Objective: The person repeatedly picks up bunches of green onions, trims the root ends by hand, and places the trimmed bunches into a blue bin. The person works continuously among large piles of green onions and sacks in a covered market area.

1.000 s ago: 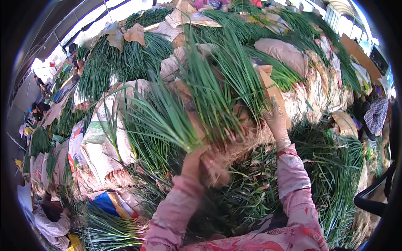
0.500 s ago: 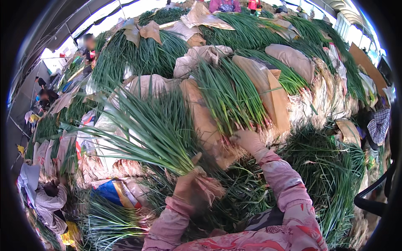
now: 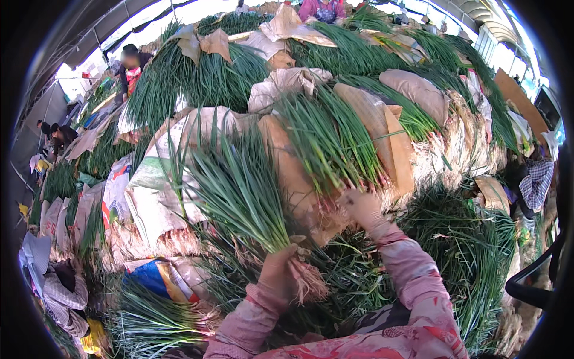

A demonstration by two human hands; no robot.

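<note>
My left hand (image 3: 277,272) is wrapped round a thick bunch of green onions (image 3: 245,197). Its long leaves fan up and to the left, while the pale roots (image 3: 306,280) hang out at the right of my fist. My right hand (image 3: 363,210) is at the root ends of another row of green onions (image 3: 335,143), lying on brown sacking. Its fingers are curled in at the reddish stem bases, and the leaves there are smeared by motion. How many stems it grips is hidden.
Loose leaves (image 3: 353,281) lie below my hands. A green onion heap (image 3: 460,239) rises at right, beside a black curved bar (image 3: 532,293). More bundles (image 3: 161,317) and white sacks (image 3: 161,185) are at left. A co-worker in a hat (image 3: 60,287) crouches at far left; other people are farther back.
The bunch in my left hand has swung more upright, and its leaves have come rightward. My right hand has shifted slightly right and down at the root ends.
</note>
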